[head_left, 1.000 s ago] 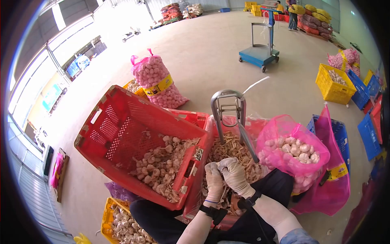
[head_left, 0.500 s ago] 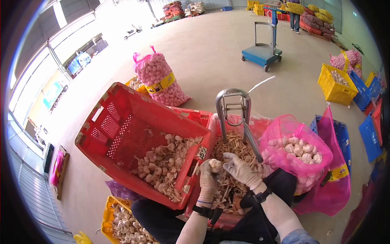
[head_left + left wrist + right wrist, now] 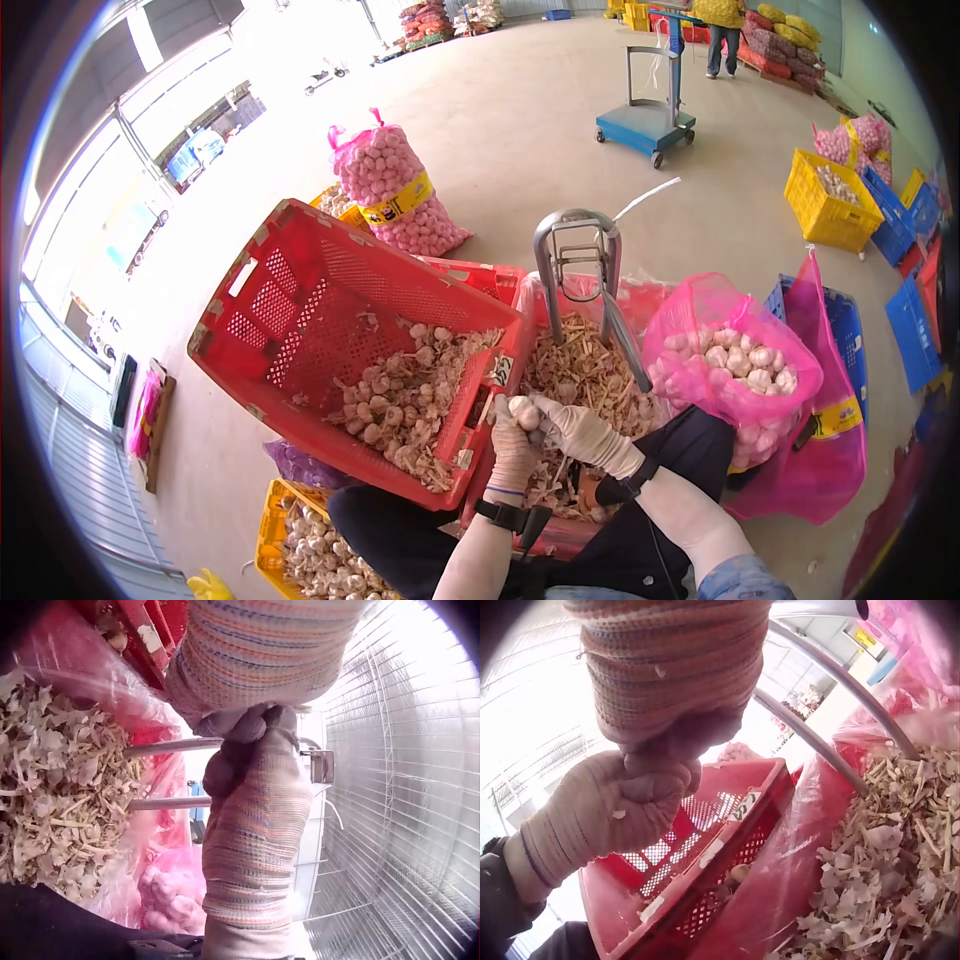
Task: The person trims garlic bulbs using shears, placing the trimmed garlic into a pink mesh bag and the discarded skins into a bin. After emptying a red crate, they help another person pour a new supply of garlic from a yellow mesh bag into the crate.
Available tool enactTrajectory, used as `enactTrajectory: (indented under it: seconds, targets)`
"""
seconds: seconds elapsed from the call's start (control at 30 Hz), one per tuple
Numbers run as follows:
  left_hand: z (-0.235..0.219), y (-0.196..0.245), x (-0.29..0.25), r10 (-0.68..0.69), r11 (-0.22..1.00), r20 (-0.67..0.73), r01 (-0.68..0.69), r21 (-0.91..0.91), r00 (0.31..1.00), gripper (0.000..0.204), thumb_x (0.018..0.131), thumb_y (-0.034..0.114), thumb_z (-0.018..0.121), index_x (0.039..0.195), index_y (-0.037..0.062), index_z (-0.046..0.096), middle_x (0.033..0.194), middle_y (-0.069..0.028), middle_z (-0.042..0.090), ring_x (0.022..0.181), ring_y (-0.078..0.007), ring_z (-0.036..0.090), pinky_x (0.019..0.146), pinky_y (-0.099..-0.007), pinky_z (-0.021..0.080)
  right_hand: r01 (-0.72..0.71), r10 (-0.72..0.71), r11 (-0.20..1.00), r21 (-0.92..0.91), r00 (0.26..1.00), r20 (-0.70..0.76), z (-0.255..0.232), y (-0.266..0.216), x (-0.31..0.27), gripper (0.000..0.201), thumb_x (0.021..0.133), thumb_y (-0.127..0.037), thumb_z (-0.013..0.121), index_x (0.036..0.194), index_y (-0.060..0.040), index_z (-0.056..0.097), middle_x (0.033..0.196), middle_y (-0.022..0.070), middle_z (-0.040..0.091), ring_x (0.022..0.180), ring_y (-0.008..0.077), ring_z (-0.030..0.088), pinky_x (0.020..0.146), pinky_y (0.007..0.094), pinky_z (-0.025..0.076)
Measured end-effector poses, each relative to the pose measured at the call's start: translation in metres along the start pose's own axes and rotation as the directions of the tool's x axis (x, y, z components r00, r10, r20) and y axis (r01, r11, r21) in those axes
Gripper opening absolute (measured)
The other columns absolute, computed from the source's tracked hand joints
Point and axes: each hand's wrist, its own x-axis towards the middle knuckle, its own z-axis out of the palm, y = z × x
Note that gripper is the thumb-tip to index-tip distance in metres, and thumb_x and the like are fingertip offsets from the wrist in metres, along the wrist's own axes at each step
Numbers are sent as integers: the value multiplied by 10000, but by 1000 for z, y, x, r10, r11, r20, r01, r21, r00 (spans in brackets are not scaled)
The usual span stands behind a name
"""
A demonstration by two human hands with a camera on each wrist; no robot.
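In the head view a garlic bulb is held in the gloved left hand, whose fingers curl round it. The gloved right hand meets it from the right, fingertips at the bulb's side. Both hands are over a lined red crate of dry skins and stem bits, near a bent metal frame. In the right wrist view the left hand and right hand touch; their fingers largely hide the bulb. The left wrist view shows the hands together too.
A tilted red crate with garlic bulbs stands to the left, a yellow crate below it. On the right are a pink net bag of bulbs and a blue crate. A blue platform scale stands farther back.
The right hand moved off the left, then came back against the bulb, which now shows whiter in the left hand. In the background a person carrying a yellow sack has moved nearer.
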Motion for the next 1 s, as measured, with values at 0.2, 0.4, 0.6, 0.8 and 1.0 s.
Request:
enactTrajectory:
  seconds: [0.2, 0.4, 0.6, 0.8, 1.0]
  targets:
    - [9, -16, -6, 106, 970, 54, -115, 213, 993, 515, 988, 557, 396, 833, 104, 588, 731, 17, 589, 560, -102, 515, 496, -250, 424, -227, 236, 892, 391, 971, 25, 2, 10, 0, 419, 987, -387, 556, 1241, -54, 540, 1029, 116, 661, 992, 152, 618, 881, 324, 484]
    - [12, -18, -5, 344, 811, 87, -343, 475, 935, 512, 1034, 435, 376, 826, 11, 574, 791, -76, 641, 707, -176, 579, 691, -338, 483, -292, 291, 917, 273, 956, 46, 2, -5, -4, 447, 925, -425, 621, 1199, -85, 529, 939, 184, 663, 893, 340, 680, 758, 396, 526]
    - [4, -21, 0, 514, 506, 148, -438, 743, 845, 422, 1037, 341, 382, 846, 17, 573, 769, -106, 625, 691, -239, 565, 689, -381, 469, -511, 504, 832, 217, 859, 91, 17, -4, -9, 348, 979, -378, 571, 1039, -37, 603, 842, 64, 620, 761, 99, 566, 702, 280, 487]
    - [-8, -32, 13, 285, 844, 133, -314, 435, 949, 359, 1009, 398, 466, 834, 103, 571, 747, -14, 585, 645, -161, 504, 628, -324, 446, -590, 566, 532, 608, 782, 263, 15, 8, -13, 445, 981, -473, 534, 1010, -38, 621, 837, -46, 569, 761, 48, 498, 704, 207, 438]
    - [1, -11, 8, 62, 973, -34, -53, 226, 998, 421, 979, 475, 491, 827, 91, 571, 767, -14, 592, 673, -140, 562, 623, -311, 467, -340, 358, 166, 926, 895, 265, 37, 49, -22, 457, 937, -529, 567, 977, -75, 606, 880, -25, 585, 784, 49, 521, 697, 202, 441]
